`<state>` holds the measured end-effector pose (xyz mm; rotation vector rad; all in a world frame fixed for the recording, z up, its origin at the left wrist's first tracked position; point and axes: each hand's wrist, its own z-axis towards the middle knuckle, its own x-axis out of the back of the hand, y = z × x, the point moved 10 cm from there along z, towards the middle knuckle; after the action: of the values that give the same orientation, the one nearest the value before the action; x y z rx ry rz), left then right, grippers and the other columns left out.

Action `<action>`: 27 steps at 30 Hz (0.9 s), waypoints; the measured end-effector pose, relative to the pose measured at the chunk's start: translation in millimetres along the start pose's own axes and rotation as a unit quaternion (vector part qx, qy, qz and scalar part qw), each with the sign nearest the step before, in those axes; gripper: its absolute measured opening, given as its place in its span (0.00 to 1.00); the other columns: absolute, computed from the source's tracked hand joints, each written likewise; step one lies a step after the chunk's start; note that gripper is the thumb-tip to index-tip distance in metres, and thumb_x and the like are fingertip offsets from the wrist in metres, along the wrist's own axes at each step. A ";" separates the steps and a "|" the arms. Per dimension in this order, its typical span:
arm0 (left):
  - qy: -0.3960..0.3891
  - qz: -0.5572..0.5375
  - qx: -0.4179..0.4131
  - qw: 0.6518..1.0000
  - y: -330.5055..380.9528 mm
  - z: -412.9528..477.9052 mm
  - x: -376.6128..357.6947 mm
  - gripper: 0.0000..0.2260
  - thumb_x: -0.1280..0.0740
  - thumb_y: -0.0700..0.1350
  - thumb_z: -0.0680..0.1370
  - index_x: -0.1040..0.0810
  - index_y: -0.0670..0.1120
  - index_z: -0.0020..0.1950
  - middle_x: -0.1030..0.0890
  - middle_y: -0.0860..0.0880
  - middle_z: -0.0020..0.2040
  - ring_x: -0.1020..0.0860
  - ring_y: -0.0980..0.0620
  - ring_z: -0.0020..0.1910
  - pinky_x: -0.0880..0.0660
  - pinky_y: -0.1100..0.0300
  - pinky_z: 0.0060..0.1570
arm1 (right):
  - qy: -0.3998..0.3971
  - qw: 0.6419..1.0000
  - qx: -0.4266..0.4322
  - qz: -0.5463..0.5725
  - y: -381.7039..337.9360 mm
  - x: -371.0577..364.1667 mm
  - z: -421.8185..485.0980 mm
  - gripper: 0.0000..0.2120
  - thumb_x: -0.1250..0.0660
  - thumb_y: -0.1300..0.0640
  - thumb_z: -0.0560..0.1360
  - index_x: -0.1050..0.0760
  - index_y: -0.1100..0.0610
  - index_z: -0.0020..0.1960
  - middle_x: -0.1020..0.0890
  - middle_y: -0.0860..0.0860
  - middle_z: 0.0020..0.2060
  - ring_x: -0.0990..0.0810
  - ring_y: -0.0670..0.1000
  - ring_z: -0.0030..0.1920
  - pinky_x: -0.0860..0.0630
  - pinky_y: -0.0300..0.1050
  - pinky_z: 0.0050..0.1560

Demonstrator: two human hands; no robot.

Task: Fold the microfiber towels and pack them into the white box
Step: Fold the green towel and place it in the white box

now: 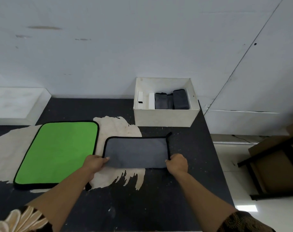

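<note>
**A:** Patterned sleeves (243, 221) nearest, then both hands. What are they holding?

**B:** The left hand (96, 162) and right hand (177, 162) each pinch a near corner of the grey towel (135, 152), fingers curled. It lies just in front of the white box (164, 118), apparently folded in half.

**A:** How far along?

**B:** Some folded grey towels (171, 101) are packed inside the box, towards its right wall. The green towel (58, 151), in front of the box and to its left, lies flat, not yet folded.
</note>
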<state>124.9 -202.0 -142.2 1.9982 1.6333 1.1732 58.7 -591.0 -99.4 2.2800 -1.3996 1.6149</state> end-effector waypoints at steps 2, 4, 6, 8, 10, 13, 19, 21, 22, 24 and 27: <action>0.016 0.034 -0.022 0.999 3.9 3.1 2.4 0.06 0.26 0.40 0.74 0.20 0.38 0.40 0.20 0.44 0.37 0.23 0.47 0.34 0.23 0.55 0.41 | -0.001 1.000 0.001 0.003 0.0 2.0 0.8 0.12 0.31 0.57 0.77 0.25 0.58 0.36 0.24 0.50 0.33 0.26 0.49 0.35 0.30 0.40 0.36; 0.031 0.070 -0.038 0.996 7.3 4.5 3.0 0.07 0.26 0.41 0.74 0.19 0.37 0.42 0.21 0.44 0.36 0.23 0.45 0.36 0.22 0.50 0.45 | -0.001 1.000 -0.006 0.005 3.3 4.2 2.3 0.18 0.31 0.56 0.77 0.30 0.57 0.31 0.27 0.49 0.30 0.26 0.50 0.35 0.31 0.40 0.35; 0.034 0.112 -0.054 0.992 10.8 2.7 0.3 0.09 0.27 0.43 0.74 0.18 0.37 0.45 0.20 0.43 0.37 0.22 0.45 0.37 0.22 0.51 0.44 | -0.002 1.000 -0.021 0.013 8.8 5.2 3.2 0.19 0.30 0.53 0.77 0.31 0.56 0.30 0.26 0.50 0.30 0.25 0.50 0.35 0.32 0.40 0.34; 0.035 0.151 -0.076 0.985 17.0 -2.1 -1.3 0.10 0.27 0.45 0.74 0.18 0.39 0.50 0.19 0.45 0.40 0.21 0.45 0.39 0.25 0.56 0.42 | -0.001 0.999 -0.038 0.015 15.1 6.6 2.1 0.19 0.31 0.50 0.77 0.30 0.56 0.31 0.26 0.50 0.30 0.26 0.49 0.33 0.35 0.40 0.29; 0.035 0.165 -0.087 0.982 20.6 -4.9 0.0 0.16 0.26 0.46 0.74 0.21 0.39 0.57 0.19 0.45 0.46 0.21 0.45 0.44 0.26 0.57 0.45 | 0.004 0.998 -0.053 0.022 21.1 8.9 -1.8 0.20 0.32 0.48 0.78 0.29 0.57 0.32 0.25 0.50 0.30 0.26 0.48 0.32 0.36 0.40 0.28; 0.029 0.162 -0.074 0.984 17.5 -5.2 3.4 0.25 0.25 0.47 0.73 0.27 0.38 0.66 0.21 0.41 0.59 0.22 0.41 0.56 0.25 0.54 0.54 | -0.004 0.997 -0.065 0.039 28.6 7.8 -8.7 0.19 0.33 0.47 0.79 0.23 0.59 0.36 0.20 0.52 0.33 0.22 0.50 0.34 0.31 0.41 0.32; -0.025 0.171 -0.086 0.981 10.0 -9.3 -2.0 0.10 0.31 0.47 0.77 0.19 0.40 0.48 0.17 0.41 0.44 0.18 0.41 0.45 0.20 0.45 0.51 | -0.033 0.986 -0.098 0.129 41.2 -9.1 -23.9 0.10 0.32 0.57 0.77 0.26 0.58 0.37 0.18 0.55 0.37 0.18 0.52 0.37 0.17 0.47 0.46; -0.028 0.176 -0.085 0.980 6.9 -11.1 -0.6 0.08 0.33 0.45 0.78 0.22 0.44 0.40 0.17 0.39 0.44 0.17 0.40 0.44 0.20 0.44 0.51 | -0.043 0.983 -0.108 0.141 46.6 -14.3 -29.9 0.08 0.30 0.62 0.74 0.25 0.59 0.37 0.18 0.56 0.37 0.18 0.52 0.36 0.17 0.49 0.45; -0.028 0.176 -0.086 0.980 5.5 -12.6 0.5 0.10 0.34 0.44 0.79 0.24 0.47 0.37 0.17 0.39 0.44 0.17 0.40 0.44 0.20 0.44 0.51 | -0.045 0.981 -0.116 0.148 51.1 -17.2 -33.3 0.05 0.29 0.63 0.72 0.24 0.61 0.39 0.18 0.58 0.39 0.17 0.54 0.38 0.17 0.51 0.45; -0.033 0.178 -0.090 0.979 2.7 -15.9 1.3 0.12 0.33 0.44 0.79 0.24 0.48 0.35 0.16 0.40 0.42 0.17 0.41 0.43 0.20 0.44 0.51 | -0.033 0.971 -0.137 0.193 59.5 -17.5 -41.9 0.09 0.28 0.65 0.71 0.23 0.62 0.50 0.19 0.59 0.47 0.18 0.56 0.40 0.16 0.52 0.40; -0.051 0.190 -0.093 0.976 -2.4 -22.2 -2.8 0.12 0.32 0.46 0.78 0.20 0.43 0.36 0.17 0.42 0.36 0.16 0.41 0.41 0.20 0.46 0.49 | -0.023 0.972 -0.140 0.189 68.2 -15.2 -51.0 0.24 0.30 0.62 0.73 0.29 0.61 0.67 0.25 0.57 0.50 0.21 0.54 0.40 0.20 0.47 0.32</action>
<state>106.8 -209.4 -131.2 2.2638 1.0742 1.2695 -25.6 -597.8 -117.9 1.9925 -2.0259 1.3314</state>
